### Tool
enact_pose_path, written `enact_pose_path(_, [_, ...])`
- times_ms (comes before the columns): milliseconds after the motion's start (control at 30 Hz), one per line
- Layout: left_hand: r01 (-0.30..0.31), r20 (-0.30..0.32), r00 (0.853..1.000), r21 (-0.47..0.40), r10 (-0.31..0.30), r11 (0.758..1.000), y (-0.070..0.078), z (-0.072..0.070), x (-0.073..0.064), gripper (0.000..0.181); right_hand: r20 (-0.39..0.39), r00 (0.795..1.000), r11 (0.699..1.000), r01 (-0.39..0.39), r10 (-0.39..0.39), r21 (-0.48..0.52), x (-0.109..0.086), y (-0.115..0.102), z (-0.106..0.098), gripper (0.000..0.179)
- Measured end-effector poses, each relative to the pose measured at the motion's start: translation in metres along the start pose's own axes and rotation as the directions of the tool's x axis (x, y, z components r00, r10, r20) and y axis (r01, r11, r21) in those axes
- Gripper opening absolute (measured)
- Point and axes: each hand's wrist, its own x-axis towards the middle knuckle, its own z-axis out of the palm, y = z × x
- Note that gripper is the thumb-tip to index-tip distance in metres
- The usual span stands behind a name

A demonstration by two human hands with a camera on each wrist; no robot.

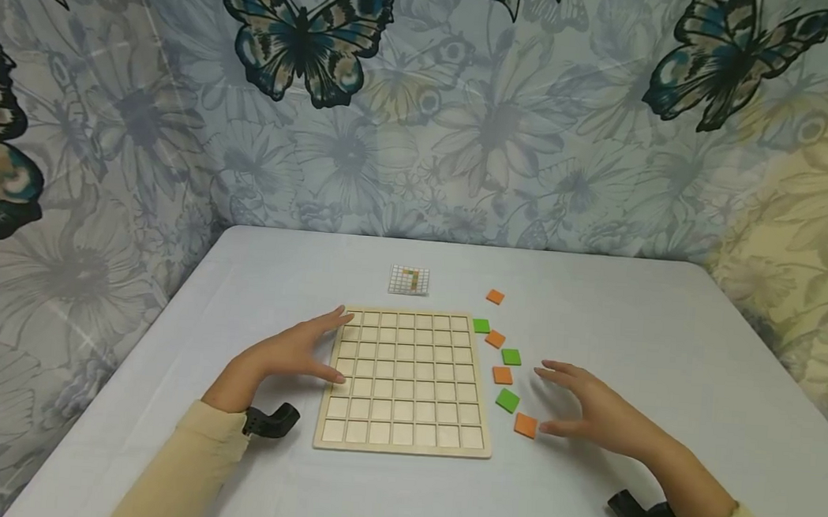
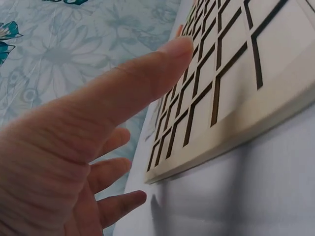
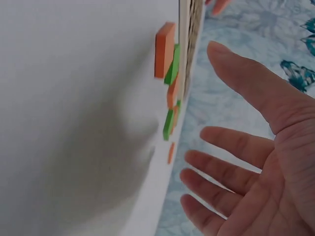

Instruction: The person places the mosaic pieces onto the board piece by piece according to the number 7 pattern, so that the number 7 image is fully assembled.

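A pale wooden grid board [image 1: 402, 449] lies flat on the white table, its square cells bare. Along its left edge is my left hand [image 1: 294, 350], fingers spread, with thumb and fingertips over the rim. The left wrist view shows that thumb [image 2: 147, 73] above the cells. My right hand [image 1: 604, 412] hovers right of the board, fingers loosely extended and holding nothing. Between it and the board runs a loose line of square tiles, among them an orange tile [image 1: 525, 426] nearest the right thumb, a green tile [image 1: 508, 400] and another orange tile [image 1: 502, 375].
Behind the board lies a small pattern card [image 1: 409, 280] printed with a grid and some coloured squares. One orange tile [image 1: 495, 297] sits farthest back. A butterfly-printed cloth [image 1: 422, 132] hangs behind the white table [image 1: 278, 266].
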Motion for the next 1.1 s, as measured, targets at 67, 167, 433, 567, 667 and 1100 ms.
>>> enact_pose_path(67, [-0.004,0.005,1.000,-0.037,0.004,0.999,0.001,0.003,0.005,0.103,0.001,1.000,1.000,0.016,-0.016,0.017,-0.002,-0.001,0.003,0.074])
enact_pose_path(167, [0.002,0.006,1.000,-0.057,-0.002,0.998,0.001,0.008,0.008,0.102,0.003,0.999,0.998,0.040,-0.040,0.051,-0.003,-0.001,0.009,0.067])
enact_pose_path(433, [-0.026,-0.030,0.999,-0.013,0.025,1.000,-0.012,0.017,0.005,0.094,-0.055,0.993,0.986,0.108,-0.102,0.123,-0.003,0.009,0.028,0.040])
enact_pose_path(567, [-0.050,-0.048,0.998,-0.028,0.049,0.998,-0.017,0.019,0.004,0.091,-0.082,0.992,0.984,0.109,-0.098,0.143,-0.001,0.012,0.036,0.028])
enact_pose_path(667, [-0.074,-0.055,0.996,-0.031,0.073,0.997,-0.018,0.019,0.005,0.089,-0.102,0.991,0.984,0.103,-0.088,0.148,-0.002,0.014,0.040,0.024])
enact_pose_path(1100, [-0.046,-0.057,0.997,-0.067,0.043,0.997,-0.018,0.022,0.007,0.088,-0.097,0.992,0.987,0.094,-0.081,0.129,-0.001,0.016,0.039,0.022])
